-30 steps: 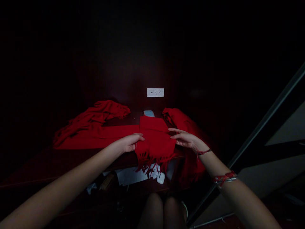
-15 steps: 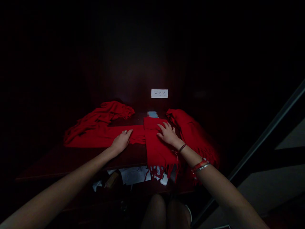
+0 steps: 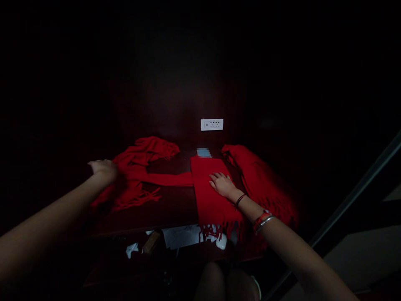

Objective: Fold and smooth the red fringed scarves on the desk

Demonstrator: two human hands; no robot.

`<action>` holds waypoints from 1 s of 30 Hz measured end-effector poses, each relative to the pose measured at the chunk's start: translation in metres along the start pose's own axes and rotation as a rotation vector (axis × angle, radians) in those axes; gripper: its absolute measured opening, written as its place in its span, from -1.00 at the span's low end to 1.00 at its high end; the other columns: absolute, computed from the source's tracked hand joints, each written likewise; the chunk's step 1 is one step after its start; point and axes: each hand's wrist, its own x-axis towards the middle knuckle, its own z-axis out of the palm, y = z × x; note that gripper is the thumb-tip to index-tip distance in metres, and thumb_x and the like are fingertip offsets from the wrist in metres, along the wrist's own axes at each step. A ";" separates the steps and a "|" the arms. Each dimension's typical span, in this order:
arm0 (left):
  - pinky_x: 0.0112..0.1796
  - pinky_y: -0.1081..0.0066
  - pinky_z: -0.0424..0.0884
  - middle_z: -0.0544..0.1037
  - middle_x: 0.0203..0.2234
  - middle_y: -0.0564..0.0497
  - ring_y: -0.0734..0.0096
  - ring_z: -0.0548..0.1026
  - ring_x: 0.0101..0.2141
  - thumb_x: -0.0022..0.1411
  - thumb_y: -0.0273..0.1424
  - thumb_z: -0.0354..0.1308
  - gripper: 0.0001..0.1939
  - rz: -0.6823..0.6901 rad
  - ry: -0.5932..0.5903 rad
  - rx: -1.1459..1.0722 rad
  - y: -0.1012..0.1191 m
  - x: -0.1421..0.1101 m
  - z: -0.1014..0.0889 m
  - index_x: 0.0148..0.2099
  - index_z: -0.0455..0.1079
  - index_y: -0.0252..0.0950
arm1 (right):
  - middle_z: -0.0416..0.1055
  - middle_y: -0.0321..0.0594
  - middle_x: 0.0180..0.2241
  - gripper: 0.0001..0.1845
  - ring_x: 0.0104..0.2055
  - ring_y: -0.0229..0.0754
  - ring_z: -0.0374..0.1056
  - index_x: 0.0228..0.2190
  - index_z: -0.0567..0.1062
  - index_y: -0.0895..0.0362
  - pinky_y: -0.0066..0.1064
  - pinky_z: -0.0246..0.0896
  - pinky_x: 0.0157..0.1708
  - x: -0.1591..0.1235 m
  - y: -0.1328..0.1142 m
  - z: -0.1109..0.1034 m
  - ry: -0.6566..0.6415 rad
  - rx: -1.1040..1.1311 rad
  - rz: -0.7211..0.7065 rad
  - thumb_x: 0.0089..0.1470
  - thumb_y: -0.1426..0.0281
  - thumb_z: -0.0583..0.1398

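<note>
A red fringed scarf lies across the dark desk, its near part folded flat with tassels hanging over the front edge. My right hand rests palm down on that folded part, fingers stretched out and apart. From there a narrow strip runs left to a bunched, creased part with loose fringe. My left hand is over the far left end of this red cloth, blurred by motion. Its fingers are too smeared to show whether they grip the fabric.
Another folded red scarf lies at the right. Behind the middle is a small blurred-out blue item, below a white wall socket. Under the desk edge sit papers, a small brown box and a white object.
My left hand has moved left from the scarf's middle to its far left end. The strip there has narrowed and loose fringe now shows. My right hand stays on the folded part.
</note>
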 end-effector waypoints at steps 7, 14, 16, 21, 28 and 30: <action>-0.19 0.33 0.23 0.33 -0.15 -0.08 0.25 0.31 -0.17 0.11 -0.31 -0.11 -0.71 0.396 -0.169 -0.047 0.171 -0.004 0.056 -0.14 0.31 -0.24 | 0.25 -0.07 -0.10 -0.55 -0.05 -0.12 0.14 -0.10 0.27 0.12 -0.34 0.04 -0.16 0.002 0.005 -0.015 -0.114 0.027 -0.092 0.08 0.19 -0.17; -0.27 0.46 0.27 0.44 -0.31 -0.09 0.35 0.39 -0.25 0.18 -0.29 -0.21 -0.66 0.293 -0.194 -0.179 0.193 0.026 0.110 -0.14 0.29 -0.31 | 0.39 -0.08 -0.28 -0.65 -0.23 -0.18 0.29 -0.32 0.42 0.17 -0.45 0.07 -0.25 0.052 0.022 -0.033 -0.197 0.134 0.131 0.05 0.28 -0.08; -0.29 0.49 0.28 0.44 -0.33 -0.08 0.36 0.39 -0.27 0.16 -0.24 -0.16 -0.63 0.258 -0.183 -0.220 0.191 0.029 0.117 -0.08 0.23 -0.34 | 0.35 -0.07 -0.21 -0.66 -0.19 -0.17 0.27 -0.23 0.37 0.16 -0.42 0.07 -0.24 0.069 0.026 -0.030 -0.157 0.137 0.203 0.04 0.31 -0.08; -0.31 0.47 0.28 0.42 -0.30 -0.09 0.36 0.39 -0.27 0.17 -0.36 -0.18 -0.68 0.217 -0.161 -0.229 0.187 0.025 0.113 -0.04 0.19 -0.30 | 0.15 0.05 -0.05 -0.55 -0.06 0.04 0.12 -0.06 0.20 0.16 -0.19 0.09 -0.24 0.082 0.031 -0.009 -0.125 0.149 0.375 0.01 0.26 -0.06; -0.35 0.41 0.29 0.39 -0.31 -0.12 0.29 0.40 -0.31 0.09 -0.43 -0.13 -0.76 0.237 -0.288 -0.014 0.184 0.004 0.076 -0.21 0.30 -0.31 | 0.06 -0.02 -0.02 -0.54 -0.02 0.04 0.04 -0.04 0.16 0.05 -0.15 0.05 -0.19 0.067 0.032 0.001 -0.114 0.200 0.374 0.00 0.20 -0.04; -0.28 0.40 0.27 0.40 -0.29 -0.14 0.29 0.39 -0.28 0.12 -0.38 -0.14 -0.73 0.308 -0.380 -0.006 0.184 0.000 0.074 -0.21 0.31 -0.33 | 0.07 -0.05 -0.03 -0.56 -0.02 0.05 0.04 -0.06 0.19 0.04 -0.12 0.04 -0.18 0.067 0.031 0.000 -0.182 0.197 0.352 0.01 0.20 -0.05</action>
